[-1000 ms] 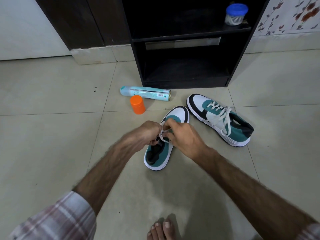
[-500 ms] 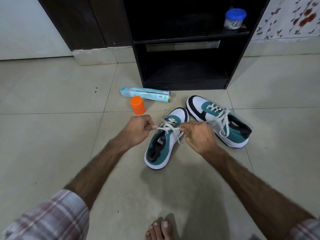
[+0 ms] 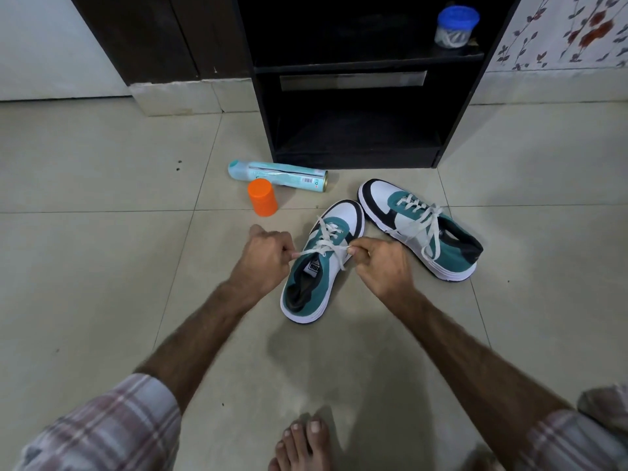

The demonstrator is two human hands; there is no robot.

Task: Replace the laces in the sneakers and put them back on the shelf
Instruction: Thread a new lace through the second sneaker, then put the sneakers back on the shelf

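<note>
A: What has changed in the head view over the last second?

B: The hands have come apart. A second ago both were bunched together over the tongue of the near sneaker (image 3: 321, 263); now the left hand (image 3: 263, 258) sits off its left side and the right hand (image 3: 380, 265) off its right, and the white lace (image 3: 323, 248) runs taut between them across the top eyelets.

A: And each grip?

B: Both are closed on the lace. The left hand pinches one end between thumb and curled fingers; the right pinches the other strand, and a loose tail hangs down the shoe's white side panel just beside it.

A: So what does that mean for the job?

B: I judge it as a knot or crossing being drawn snug, so this shoe's lacing looks nearly finished. Whether a bow is formed yet, I cannot tell.

A: Where are the shoes?

B: Both on the tiled floor (image 3: 102, 266). The second sneaker (image 3: 421, 229) lies just to the right, already laced, its ends loose over the side. The black shelf (image 3: 356, 154) stands behind them, so putting them back is not yet done.

A: Anything else nearby?

B: An orange cap (image 3: 262, 197) beside a spray can (image 3: 278, 175) lying on its side, and a blue-lidded jar (image 3: 457, 27) up on the shelf.
</note>
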